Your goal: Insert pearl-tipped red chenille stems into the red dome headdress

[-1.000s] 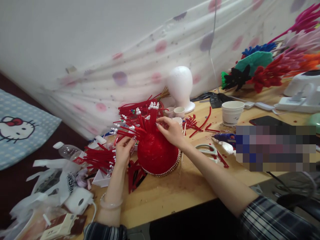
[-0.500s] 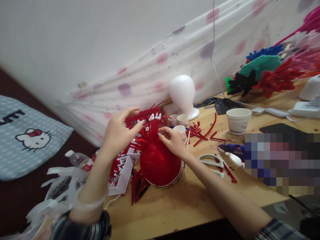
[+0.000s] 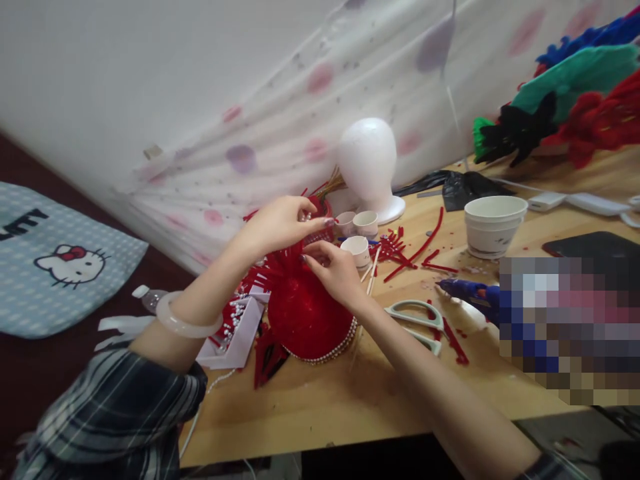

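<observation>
Near the front edge of the light wooden table (image 3: 310, 417), a red, dome-shaped headpiece (image 3: 313, 320) with a rim of pearly beads sits below both hands, its upright red fuzzy stems (image 3: 285, 267) rising from the top. Left of it, an open white box (image 3: 245, 337) holds red stems tipped with white beads; to the right lie pale-green-handled scissors (image 3: 415, 307) and, farther right, a blue glue gun (image 3: 465, 291). The right hand (image 3: 335, 270) keeps thumb and forefinger in a narrow pinch on the stems, close to the dome. The left hand (image 3: 280, 223), above a translucent white bangle (image 3: 187, 323), reaches over the stem tops with fingers curled and thumb extended; whether it grips any cannot be told. Beyond the hands stand three small white paper cups (image 3: 355, 252), with a larger white cup (image 3: 495, 230) to the right. Farther back are a white foam mannequin head (image 3: 369, 163), multicoloured fuzzy flowers (image 3: 575, 83) and a white curtain (image 3: 280, 127) with pink and purple dots.
</observation>
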Available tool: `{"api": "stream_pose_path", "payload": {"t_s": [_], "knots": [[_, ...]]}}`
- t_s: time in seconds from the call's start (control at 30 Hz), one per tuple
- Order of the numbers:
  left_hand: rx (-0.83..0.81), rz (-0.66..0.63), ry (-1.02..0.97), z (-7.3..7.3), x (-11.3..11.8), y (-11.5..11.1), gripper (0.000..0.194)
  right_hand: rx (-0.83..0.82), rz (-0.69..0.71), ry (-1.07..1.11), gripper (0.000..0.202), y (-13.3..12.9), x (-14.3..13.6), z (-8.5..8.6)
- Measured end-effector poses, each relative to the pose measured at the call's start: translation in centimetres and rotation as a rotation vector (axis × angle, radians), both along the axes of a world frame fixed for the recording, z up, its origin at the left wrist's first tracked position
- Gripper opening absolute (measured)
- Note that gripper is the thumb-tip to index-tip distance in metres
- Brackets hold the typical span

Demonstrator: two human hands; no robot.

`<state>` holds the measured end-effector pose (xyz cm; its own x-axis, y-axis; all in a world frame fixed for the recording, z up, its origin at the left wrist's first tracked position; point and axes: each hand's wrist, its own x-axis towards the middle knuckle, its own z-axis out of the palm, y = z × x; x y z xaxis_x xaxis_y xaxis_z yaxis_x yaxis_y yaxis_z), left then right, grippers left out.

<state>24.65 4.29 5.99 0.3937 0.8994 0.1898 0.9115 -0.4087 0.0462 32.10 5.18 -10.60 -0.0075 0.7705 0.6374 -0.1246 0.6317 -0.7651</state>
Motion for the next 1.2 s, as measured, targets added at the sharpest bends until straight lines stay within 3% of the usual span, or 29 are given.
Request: {"api": "stream_pose_path", "payload": {"t_s": [0.03,0.17,0.37,0.6,0.87,1.07,1.2], "knots": [[-0.009,0.005,0.001,0.0,0.1,0.2,0.020,-0.012,0.011,0.014,0.009,0.0,0.0,-0.1],[-0.095,0.004,0.035,0.3,-0.3,0.8,0.042,-0.040,0.077,0.088,0.006,0.1,-0.1,-0.2],[-0.159,0.035,0.068,1.1,-0.6,0.8,0.039,0.000,0.150,0.112,0.016,-0.2,-0.2,0.0],[-0.170,-0.002,0.041,1.5,-0.6,0.1,0.036,0.039,0.035,-0.029,0.012,0.0,0.3,0.1],[-0.215,-0.032,-0.013,1.3,-0.7,0.4,0.039,0.097,0.015,-0.109,0.012,0.4,0.1,-0.2],[-0.254,0.105,-0.176,1.4,-0.6,0.3,0.028,0.128,0.016,-0.163,0.014,0.8,0.8,-0.2],[-0.218,0.033,-0.075,1.3,-1.3,0.8,0.036,0.133,0.030,-0.224,0.014,1.1,1.3,-0.4]]}}
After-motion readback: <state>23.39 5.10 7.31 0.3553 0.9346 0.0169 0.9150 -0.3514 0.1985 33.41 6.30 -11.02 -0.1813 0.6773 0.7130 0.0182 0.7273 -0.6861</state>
